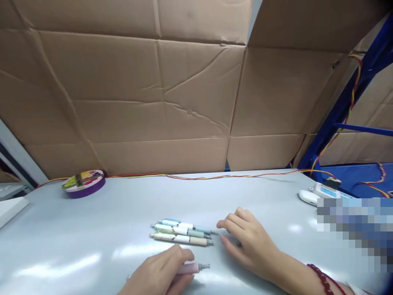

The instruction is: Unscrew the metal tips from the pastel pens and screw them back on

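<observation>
My left hand [159,272] is closed around a pink pen [188,268] at the bottom of the view. The pen's metal tip points right, and most of its barrel is hidden by my fingers. Just beyond lie three pens side by side: a blue and white pen [186,225], a green and white pen [181,231] and a beige and white pen [181,239]. My right hand [250,241] rests by their tips, thumb and fingers apart. A small dark spot [238,243] shows under its palm; I cannot make out what it is.
A round purple tin [87,190] sits at the back left of the white table [129,209]. Red and yellow wires [196,178] run along the back edge to a power strip [330,191]. A white device [308,197] lies beside it. Cardboard [123,90] walls the back.
</observation>
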### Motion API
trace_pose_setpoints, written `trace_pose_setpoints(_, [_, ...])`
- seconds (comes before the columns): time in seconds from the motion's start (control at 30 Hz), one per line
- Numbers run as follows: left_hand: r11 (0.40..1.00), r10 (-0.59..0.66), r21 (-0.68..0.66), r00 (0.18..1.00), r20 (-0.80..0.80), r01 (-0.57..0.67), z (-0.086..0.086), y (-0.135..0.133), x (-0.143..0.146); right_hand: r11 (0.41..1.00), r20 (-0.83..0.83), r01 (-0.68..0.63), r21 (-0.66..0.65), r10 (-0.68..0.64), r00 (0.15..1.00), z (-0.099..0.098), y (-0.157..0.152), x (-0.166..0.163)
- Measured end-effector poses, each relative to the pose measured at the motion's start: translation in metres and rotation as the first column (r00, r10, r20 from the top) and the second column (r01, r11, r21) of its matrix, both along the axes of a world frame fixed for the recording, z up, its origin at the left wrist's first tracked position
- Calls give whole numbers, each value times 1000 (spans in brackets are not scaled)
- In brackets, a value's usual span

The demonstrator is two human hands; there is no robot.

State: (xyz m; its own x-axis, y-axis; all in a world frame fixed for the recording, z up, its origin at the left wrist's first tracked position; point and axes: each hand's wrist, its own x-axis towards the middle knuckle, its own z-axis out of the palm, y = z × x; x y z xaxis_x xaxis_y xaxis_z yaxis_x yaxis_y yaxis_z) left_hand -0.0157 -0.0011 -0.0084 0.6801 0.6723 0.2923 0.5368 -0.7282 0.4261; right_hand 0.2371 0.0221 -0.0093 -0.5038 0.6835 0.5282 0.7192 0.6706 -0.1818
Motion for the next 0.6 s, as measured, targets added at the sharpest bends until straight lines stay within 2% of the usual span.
trace_pose_setpoints(0.13, [981,67,-186,994,86,-50,7,4,3,997,64,18,-76,-13,998,-2,-3,-1])
trace_pose_setpoints(0.2, [941,74,-339,989,126,-27,11,6,5,992,64,10,-122,-2,998,-1,-5,-2])
trace_pose_setpoints(0.23, [893,81,-451,986,144,-7,12,6,7,989,58,8,-145,0,998,0,-5,-3])
trace_pose_setpoints(0.3, [736,139,-677,974,177,18,15,6,10,984,40,7,-181,1,999,0,-6,-3])
trace_pose_setpoints(0.37, [580,192,-813,960,206,59,15,5,12,982,28,5,-187,1,1000,-1,-6,-3])
trace_pose_setpoints(0.4, [529,215,-845,951,222,78,15,5,13,983,27,3,-184,2,1000,-1,-6,-3])
trace_pose_setpoints(0.5, [432,279,-895,926,254,115,13,6,13,983,32,5,-184,1,1000,-3,-6,-2])
trace_pose_setpoints(0.6, [365,307,-921,917,256,135,12,7,11,978,45,14,-208,-5,999,-2,-7,-3])
